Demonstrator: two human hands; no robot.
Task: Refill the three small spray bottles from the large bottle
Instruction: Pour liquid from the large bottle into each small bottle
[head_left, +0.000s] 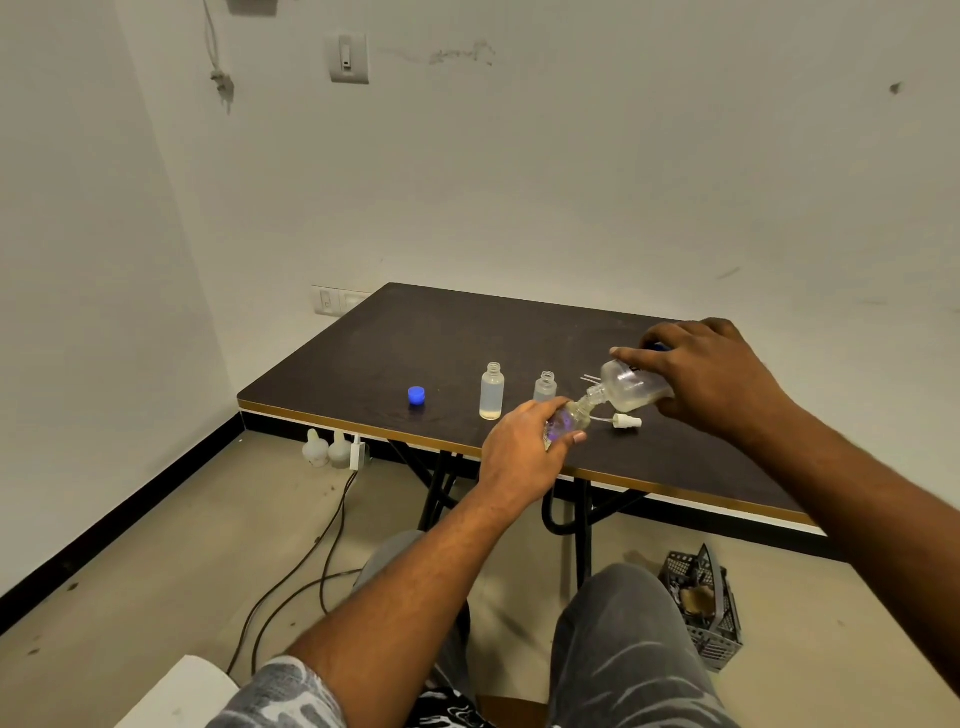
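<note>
My right hand (711, 376) grips the large clear bottle (626, 387), tipped down to the left with its neck at the mouth of a small clear bottle (569, 418). My left hand (524, 447) holds that small bottle near the table's front edge. Two more small bottles stand uncapped behind: a taller one (492, 392) with a little liquid at the bottom and a shorter one (545, 385). A white spray head (626, 421) with its tube lies beside the hands. The blue cap (416, 395) sits alone to the left.
The dark table (426, 338) has a gold front edge and stands against a white wall. Under it lie cables (311, 551), two white jugs (327, 449) and a grey crate (706, 603). My knees are below the table edge.
</note>
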